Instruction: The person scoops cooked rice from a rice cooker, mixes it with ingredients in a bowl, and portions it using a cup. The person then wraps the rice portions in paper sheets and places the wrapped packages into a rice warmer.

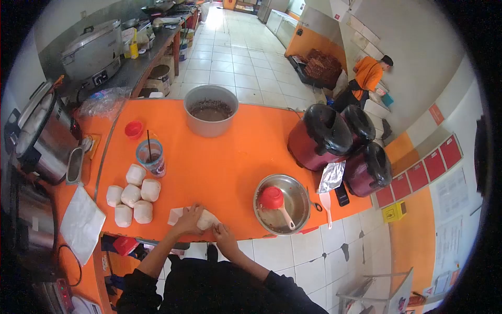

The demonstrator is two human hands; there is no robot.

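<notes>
At the table's front edge, a white rounded bundle [206, 220] sits between my two hands, seemingly in a paper wrapper. My left hand [189, 222] is closed against the bundle's left side, and a white paper flap [175, 215] sticks out beyond it. My right hand [226, 242] pinches the bundle's pointed right end. Further left, several similar white bundles [130, 195] stand grouped on the orange table [225, 167]. What is inside them cannot be seen.
Behind my hands are a grey pot [211, 128] and a cup with a straw [151, 159]. On the right, a metal basin [261, 222] holds a red scoop [272, 198], near dark red cookers [319, 141]. White sheets [82, 225] lie left. A co-worker [368, 76] stands far right.
</notes>
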